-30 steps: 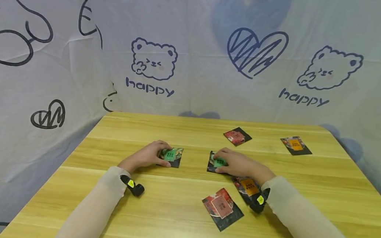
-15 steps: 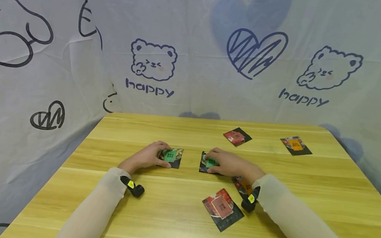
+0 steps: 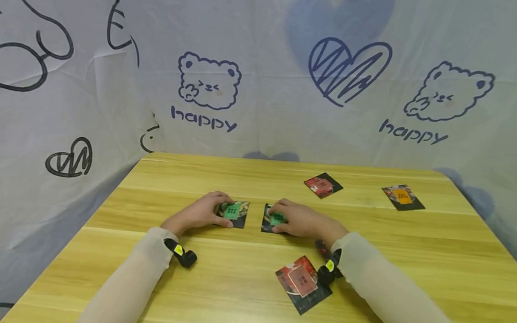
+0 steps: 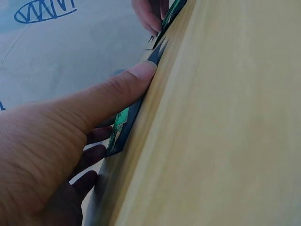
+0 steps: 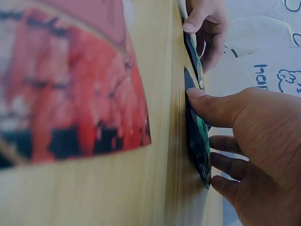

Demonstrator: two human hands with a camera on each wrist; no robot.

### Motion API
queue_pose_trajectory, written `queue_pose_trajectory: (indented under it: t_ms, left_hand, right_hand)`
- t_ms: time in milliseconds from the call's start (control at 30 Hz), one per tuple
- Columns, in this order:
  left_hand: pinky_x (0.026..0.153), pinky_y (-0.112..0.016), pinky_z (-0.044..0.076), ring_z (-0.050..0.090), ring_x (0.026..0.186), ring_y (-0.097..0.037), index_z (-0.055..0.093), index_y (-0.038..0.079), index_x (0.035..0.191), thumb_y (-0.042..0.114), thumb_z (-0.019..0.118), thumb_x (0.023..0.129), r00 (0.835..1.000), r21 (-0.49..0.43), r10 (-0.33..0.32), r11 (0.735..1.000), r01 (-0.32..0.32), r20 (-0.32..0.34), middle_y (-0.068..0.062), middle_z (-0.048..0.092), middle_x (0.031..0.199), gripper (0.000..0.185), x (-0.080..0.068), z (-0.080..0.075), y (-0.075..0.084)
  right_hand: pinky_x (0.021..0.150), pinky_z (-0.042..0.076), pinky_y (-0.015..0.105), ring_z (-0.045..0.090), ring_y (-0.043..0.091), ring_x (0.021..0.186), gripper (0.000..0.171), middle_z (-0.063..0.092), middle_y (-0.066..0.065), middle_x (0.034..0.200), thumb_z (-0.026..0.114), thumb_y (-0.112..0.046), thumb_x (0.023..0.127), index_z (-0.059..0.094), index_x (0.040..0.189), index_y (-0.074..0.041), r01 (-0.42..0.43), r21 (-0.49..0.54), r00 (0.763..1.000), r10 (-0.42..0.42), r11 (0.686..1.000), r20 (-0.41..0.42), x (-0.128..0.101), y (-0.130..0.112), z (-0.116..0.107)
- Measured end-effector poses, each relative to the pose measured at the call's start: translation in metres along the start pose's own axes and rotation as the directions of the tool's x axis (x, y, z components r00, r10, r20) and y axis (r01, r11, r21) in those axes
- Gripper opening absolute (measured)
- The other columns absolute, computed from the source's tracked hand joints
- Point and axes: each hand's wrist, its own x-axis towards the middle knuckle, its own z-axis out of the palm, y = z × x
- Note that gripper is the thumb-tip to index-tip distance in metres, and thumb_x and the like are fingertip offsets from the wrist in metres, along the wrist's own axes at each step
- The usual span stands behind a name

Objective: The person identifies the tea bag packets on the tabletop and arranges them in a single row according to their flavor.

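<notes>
Each hand pinched a green-labelled packet flat on the wooden table [image 3: 248,301]: left hand [image 3: 201,211], left packet [image 3: 235,212]; right hand [image 3: 301,222], right packet [image 3: 270,219], edges apparently aligned for matching.

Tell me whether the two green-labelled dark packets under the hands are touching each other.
No: in the head view bare wood separates the left green-labelled dark packet from the right green-labelled dark packet.

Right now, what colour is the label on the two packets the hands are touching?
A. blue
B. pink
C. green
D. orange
C: the left hand rests on a dark packet with a green label, and the right hand covers most of another packet whose green label peeks out by its fingers.
</notes>
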Motion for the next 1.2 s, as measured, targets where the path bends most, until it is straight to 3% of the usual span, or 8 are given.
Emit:
queue_pose_trajectory:
  t_ms: [667,1200]
  left_hand:
    - [0.103,-0.049,0.038,0.040,0.131,-0.032,0.055,0.014,0.139,0.048,0.080,0.079,1.000,-0.003,-0.024,1.000,0.024,-0.006,-0.012,0.043,0.145,0.073,0.000,0.001,0.000]
    - [0.101,-0.047,0.039,0.042,0.127,-0.030,0.056,0.014,0.138,0.047,0.080,0.079,1.000,-0.010,-0.027,1.000,0.027,-0.001,-0.011,0.045,0.142,0.071,-0.002,-0.003,0.003]
  right_hand:
    - [0.107,0.037,0.044,0.044,0.025,0.133,0.053,0.039,0.006,0.150,0.058,-0.042,0.098,0.047,0.145,-0.019,0.001,-0.006,1.000,0.000,1.000,0.016,0.026,-0.011,0.002]
    - [0.107,0.037,0.044,0.045,0.026,0.132,0.053,0.041,0.007,0.148,0.058,-0.042,0.098,0.049,0.144,-0.018,0.011,-0.012,1.000,-0.011,1.000,0.029,0.033,-0.023,-0.004]
